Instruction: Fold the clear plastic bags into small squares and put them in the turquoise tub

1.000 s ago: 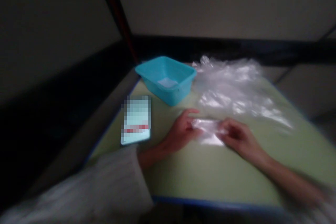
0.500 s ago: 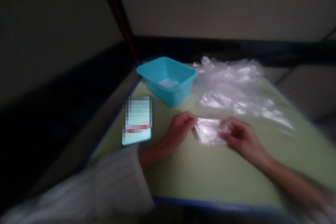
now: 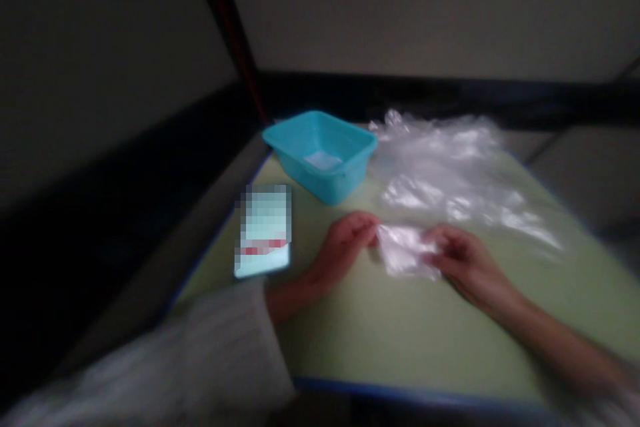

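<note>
A small clear plastic bag [image 3: 406, 250] lies on the pale green table [image 3: 380, 340] between my hands. My left hand [image 3: 344, 247] pinches its left edge with curled fingers. At the bag's right edge, my right hand [image 3: 463, 261] is closed on the plastic. A loose pile of clear plastic bags [image 3: 453, 173] is spread just behind my hands. The picture is dim and blurred.
A turquoise plastic tub [image 3: 323, 153] with something white inside stands at the back of the table. A lit phone [image 3: 263, 232] lies flat near the table's left edge. The table has a blue rim [image 3: 400, 390]. Dark floor drops away on the left.
The small bag has been folded narrower between my hands. My left fingers went from stretched out to curled on its edge. Both hands stayed in place.
</note>
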`<state>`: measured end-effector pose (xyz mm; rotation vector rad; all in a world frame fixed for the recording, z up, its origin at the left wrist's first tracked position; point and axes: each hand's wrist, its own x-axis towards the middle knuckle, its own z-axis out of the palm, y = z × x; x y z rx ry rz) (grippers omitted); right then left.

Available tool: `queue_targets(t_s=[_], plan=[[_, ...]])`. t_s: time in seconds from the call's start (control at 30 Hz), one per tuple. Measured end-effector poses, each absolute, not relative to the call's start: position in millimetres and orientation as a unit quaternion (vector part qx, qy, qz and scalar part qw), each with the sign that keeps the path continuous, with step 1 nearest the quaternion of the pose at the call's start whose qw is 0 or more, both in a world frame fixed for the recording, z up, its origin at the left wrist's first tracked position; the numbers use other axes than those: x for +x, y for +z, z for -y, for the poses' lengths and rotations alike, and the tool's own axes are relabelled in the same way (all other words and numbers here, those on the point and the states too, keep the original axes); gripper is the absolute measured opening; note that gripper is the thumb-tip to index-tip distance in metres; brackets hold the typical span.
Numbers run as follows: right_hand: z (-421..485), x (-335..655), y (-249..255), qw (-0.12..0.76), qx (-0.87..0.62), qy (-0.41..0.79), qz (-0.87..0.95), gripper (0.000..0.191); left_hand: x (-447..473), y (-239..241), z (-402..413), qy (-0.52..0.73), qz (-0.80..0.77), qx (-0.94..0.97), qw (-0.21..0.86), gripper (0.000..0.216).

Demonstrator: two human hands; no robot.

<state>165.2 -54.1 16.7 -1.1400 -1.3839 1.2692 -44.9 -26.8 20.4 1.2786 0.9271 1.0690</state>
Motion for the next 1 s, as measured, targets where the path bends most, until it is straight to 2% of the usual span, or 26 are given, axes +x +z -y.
queue_targets(t_s=[0.13,0.27,0.47,0.63,0.7,0.83,1.0], plan=[[54,167,14,0.451,-0.457,0.525,0.559,0.019,-44,22,27,0.481,-0.389,0.56,0.552,0.015],[55,166,15,0.442,-0.458,0.522,0.567,0.018,-43,22,26,0.488,-0.399,0.563,0.534,0.004],[55,164,21,0.438,-0.474,0.505,0.573,0.016,-44,18,25,0.497,-0.407,0.538,0.547,0.01],[56,161,26,0.436,-0.485,0.492,0.577,0.016,-45,13,27,0.483,-0.379,0.495,0.616,0.024],[57,160,28,0.439,-0.493,0.487,0.572,0.016,-45,14,28,0.471,-0.372,0.506,0.62,0.026],[59,157,31,0.446,-0.504,0.482,0.561,0.017,-44,19,32,0.411,-0.337,0.597,0.6,0.047],[61,156,35,0.44,-0.506,0.463,0.58,0.019,-44,19,33,0.371,-0.351,0.649,0.564,0.028]])
